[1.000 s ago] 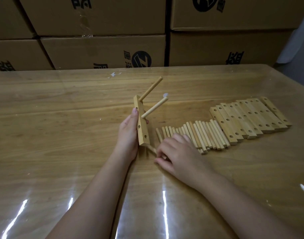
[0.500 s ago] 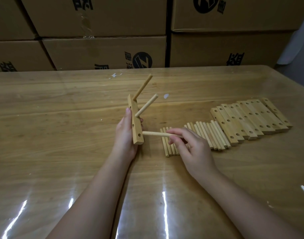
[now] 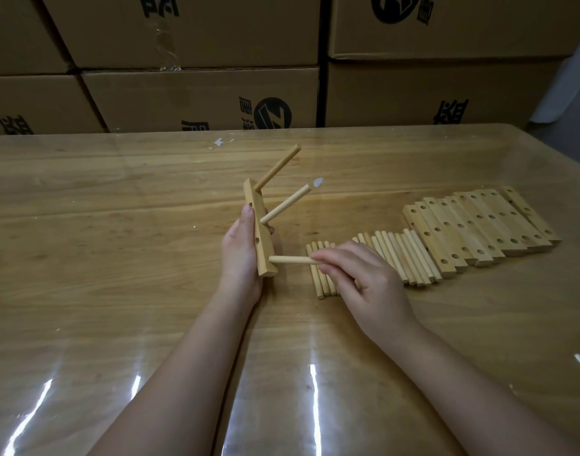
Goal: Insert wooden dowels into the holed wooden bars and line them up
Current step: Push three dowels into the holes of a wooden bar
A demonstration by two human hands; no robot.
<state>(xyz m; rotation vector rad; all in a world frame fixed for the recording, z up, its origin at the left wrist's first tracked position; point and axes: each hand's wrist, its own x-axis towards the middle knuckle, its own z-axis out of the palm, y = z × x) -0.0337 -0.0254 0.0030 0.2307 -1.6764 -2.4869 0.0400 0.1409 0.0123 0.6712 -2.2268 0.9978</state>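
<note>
Lifted right hand (image 3: 364, 281) off the loose dowels (image 3: 400, 255) since a second ago; now pinches one dowel (image 3: 290, 260) between thumb and fingertips, with free end against the held bar (image 3: 261, 248) near its lower end. Grips that bar upright in left hand (image 3: 241, 258), fingers curled round it. Two inserted dowels (image 3: 283, 206) slanting up, above the left fingertips. Spare bars (image 3: 473, 225) flat on table (image 3: 117, 258), right of the right fingers.

Soft, rather dim indoor light. White glare streaks lie on the glossy table (image 3: 84, 258) at 5, 6 and 7 o'clock. The boxes (image 3: 196, 31) at 12 o'clock are darker. Straight lines bow at the edges; detail is slightly soft throughout, and shadows are faint.
</note>
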